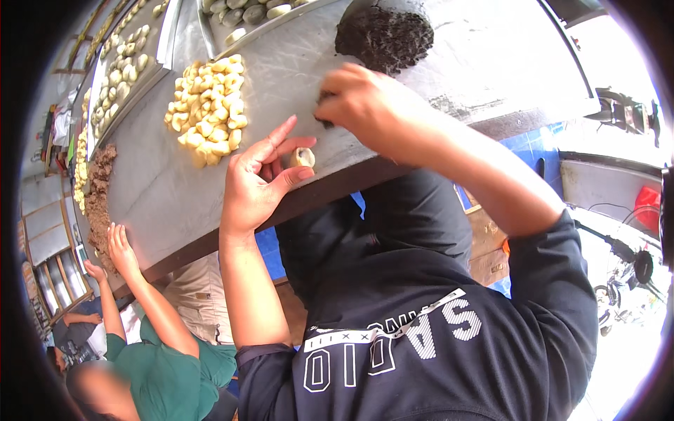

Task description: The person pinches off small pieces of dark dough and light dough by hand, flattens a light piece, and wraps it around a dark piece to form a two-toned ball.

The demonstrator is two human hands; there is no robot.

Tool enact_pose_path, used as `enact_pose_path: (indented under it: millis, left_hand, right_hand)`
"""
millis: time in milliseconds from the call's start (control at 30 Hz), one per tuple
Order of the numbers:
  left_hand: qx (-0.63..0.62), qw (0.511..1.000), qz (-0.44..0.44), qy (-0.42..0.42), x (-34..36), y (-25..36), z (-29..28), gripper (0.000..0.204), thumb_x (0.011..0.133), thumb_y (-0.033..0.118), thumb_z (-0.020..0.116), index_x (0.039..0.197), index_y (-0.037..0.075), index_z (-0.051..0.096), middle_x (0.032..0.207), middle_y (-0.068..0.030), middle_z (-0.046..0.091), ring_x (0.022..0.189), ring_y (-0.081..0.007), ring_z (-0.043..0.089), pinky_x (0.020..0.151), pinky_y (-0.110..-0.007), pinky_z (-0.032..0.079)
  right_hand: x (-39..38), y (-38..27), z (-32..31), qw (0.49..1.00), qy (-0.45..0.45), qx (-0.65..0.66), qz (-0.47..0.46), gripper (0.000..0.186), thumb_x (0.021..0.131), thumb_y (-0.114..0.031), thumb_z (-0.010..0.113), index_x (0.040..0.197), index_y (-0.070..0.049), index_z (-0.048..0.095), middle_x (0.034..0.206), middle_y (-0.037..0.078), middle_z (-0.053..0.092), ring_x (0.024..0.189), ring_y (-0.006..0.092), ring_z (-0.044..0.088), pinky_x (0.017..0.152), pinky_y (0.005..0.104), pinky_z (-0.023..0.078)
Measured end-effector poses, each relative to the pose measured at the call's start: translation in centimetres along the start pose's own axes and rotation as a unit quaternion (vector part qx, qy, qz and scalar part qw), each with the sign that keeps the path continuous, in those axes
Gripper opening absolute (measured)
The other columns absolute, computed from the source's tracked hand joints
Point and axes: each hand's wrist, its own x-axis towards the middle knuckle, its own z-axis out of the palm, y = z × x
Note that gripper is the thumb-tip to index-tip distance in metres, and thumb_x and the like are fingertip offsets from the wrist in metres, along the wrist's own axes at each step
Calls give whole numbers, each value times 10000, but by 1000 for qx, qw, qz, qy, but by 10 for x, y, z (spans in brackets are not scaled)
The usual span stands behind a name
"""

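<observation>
My left hand point(249, 182) is closed around a small pale dough piece point(302, 160), holding it with thumb and fingers just over the table's near edge. A hollow with something dark shows in that dough. My right hand point(358, 98), slightly blurred, pinches a lump of dark paste point(325, 122) to the right of the dough and above it. Behind the right hand sits a large mound of crumbly dark paste point(385, 35). A pile of small yellowish dough pieces point(208, 111) lies on the grey tabletop point(281, 77), beyond my left hand.
Trays point(167, 49) of pale and greenish rounded pieces stand along the far side and far left. A co-worker in a green shirt point(168, 368) reaches to the table at left, one hand point(123, 251) by a brown crumbly heap point(100, 186). The table's thick front edge point(203, 245) runs before me.
</observation>
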Motion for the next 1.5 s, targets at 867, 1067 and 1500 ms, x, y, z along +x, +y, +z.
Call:
enact_pose_path:
  millis: [867,1067,1500]
  left_hand:
    - [167,981,94,38,-25,10,26,635,1084,11,737,1674,28,503,1727,-226,514,1457,-351,662,1192,-450,559]
    - [314,938,138,46,-16,14,11,170,1040,68,792,1176,18,703,1380,-167,678,1293,-365,683,1085,-477,573]
    - [442,854,156,225,-38,12,56,140,1064,112,795,1102,-14,747,1255,-149,748,1055,-331,764,862,-435,637]
  right_hand:
    - [-42,-23,-11,981,38,-25,187,208,872,-77,805,1074,-29,798,1263,128,741,1183,335,711,1002,430,606]
    - [-39,-13,-8,997,-23,77,23,227,887,-139,739,1089,-77,821,1229,77,766,1204,297,711,968,425,633]
    - [-33,9,-28,988,18,-134,70,48,820,-109,750,831,-72,723,1049,51,661,1079,236,708,870,366,657]
